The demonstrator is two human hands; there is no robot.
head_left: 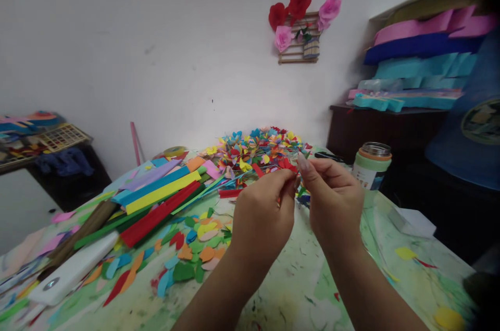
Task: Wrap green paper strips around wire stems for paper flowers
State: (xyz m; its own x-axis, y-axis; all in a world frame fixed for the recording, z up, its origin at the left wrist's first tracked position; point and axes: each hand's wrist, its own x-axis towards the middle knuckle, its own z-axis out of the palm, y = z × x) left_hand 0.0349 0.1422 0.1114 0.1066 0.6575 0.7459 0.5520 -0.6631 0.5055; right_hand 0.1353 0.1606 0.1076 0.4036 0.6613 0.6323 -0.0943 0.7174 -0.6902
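My left hand (265, 208) and my right hand (336, 198) meet above the middle of the table, their fingertips almost touching. Thumb and fingers are pinched together on both. Whatever lies between the tips is too small to make out; a bit of red shows near them. Behind the hands rises a heap of small many-coloured paper flowers (246, 154). Loose cut paper petals (207, 253) in green, orange, yellow and blue lie left of my left hand.
Folded paper strips (160, 193) and a white device (74, 268) lie at the left. A jar (371, 167) and a white block (414, 221) stand at the right. Paper flowers (300, 2) hang on the wall. Stacked coloured paper (422, 65) fills the back right.
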